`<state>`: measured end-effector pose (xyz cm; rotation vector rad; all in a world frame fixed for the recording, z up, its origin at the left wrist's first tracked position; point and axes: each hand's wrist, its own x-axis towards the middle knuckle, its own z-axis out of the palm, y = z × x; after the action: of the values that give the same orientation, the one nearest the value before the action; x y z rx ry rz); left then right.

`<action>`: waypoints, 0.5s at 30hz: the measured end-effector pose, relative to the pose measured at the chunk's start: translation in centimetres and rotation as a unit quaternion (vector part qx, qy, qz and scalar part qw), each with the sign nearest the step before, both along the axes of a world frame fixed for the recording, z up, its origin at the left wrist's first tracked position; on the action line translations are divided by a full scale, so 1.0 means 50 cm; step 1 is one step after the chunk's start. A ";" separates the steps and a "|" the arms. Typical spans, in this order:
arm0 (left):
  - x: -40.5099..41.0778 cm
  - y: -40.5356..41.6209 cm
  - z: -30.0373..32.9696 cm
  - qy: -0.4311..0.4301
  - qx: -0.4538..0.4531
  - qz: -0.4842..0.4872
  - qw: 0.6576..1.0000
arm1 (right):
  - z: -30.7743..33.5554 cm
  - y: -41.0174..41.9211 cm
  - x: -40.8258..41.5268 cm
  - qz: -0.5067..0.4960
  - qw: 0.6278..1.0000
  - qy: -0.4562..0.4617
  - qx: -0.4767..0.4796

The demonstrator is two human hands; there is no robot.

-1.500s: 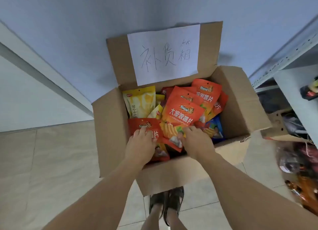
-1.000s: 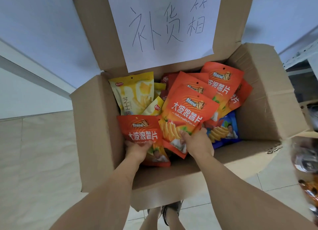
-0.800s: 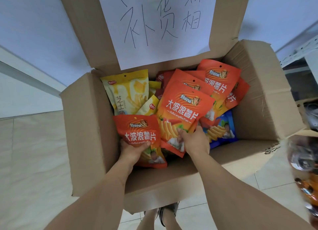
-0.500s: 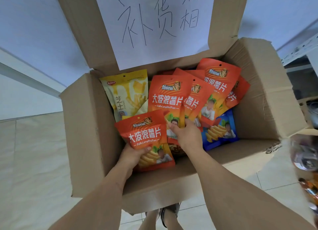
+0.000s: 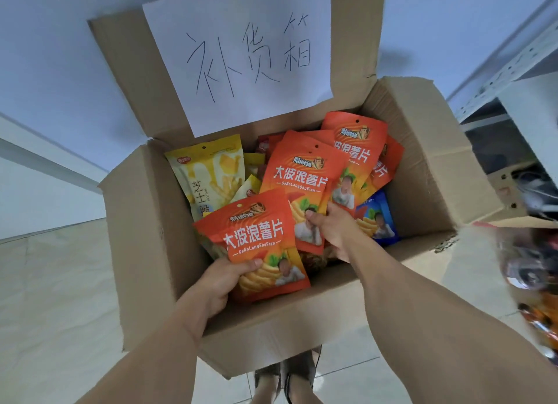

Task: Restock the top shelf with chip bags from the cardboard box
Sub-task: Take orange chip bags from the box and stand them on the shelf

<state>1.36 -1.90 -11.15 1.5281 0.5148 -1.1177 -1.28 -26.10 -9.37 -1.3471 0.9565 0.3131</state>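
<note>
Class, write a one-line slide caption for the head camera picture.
Left hand and right hand each grip an orange chip bag inside the open cardboard box.

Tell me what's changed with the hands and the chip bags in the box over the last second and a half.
Both hands went from resting on the pile to gripping orange bags. The left hand has lifted its orange chip bag up and toward the person; the right hand has pulled a second orange bag upright. The yellow bag, blue bag and cardboard box stayed put.
</note>
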 end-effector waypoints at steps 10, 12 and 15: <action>-0.032 -0.077 0.326 -0.094 -0.114 -0.156 0.977 | 0.308 -0.075 -0.205 -0.112 0.984 -0.127 -0.061; -0.075 -0.090 0.406 -0.099 -0.144 -0.207 0.963 | 0.401 -0.065 -0.288 -0.144 0.975 -0.140 -0.097; -0.159 -0.099 0.519 -0.098 -0.182 -0.272 0.940 | 0.508 -0.042 -0.421 -0.205 0.958 -0.158 -0.122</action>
<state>-6.57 -6.86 14.82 1.4598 -0.2663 -1.3651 -22.33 -28.21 16.02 -1.3307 0.9948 -0.3391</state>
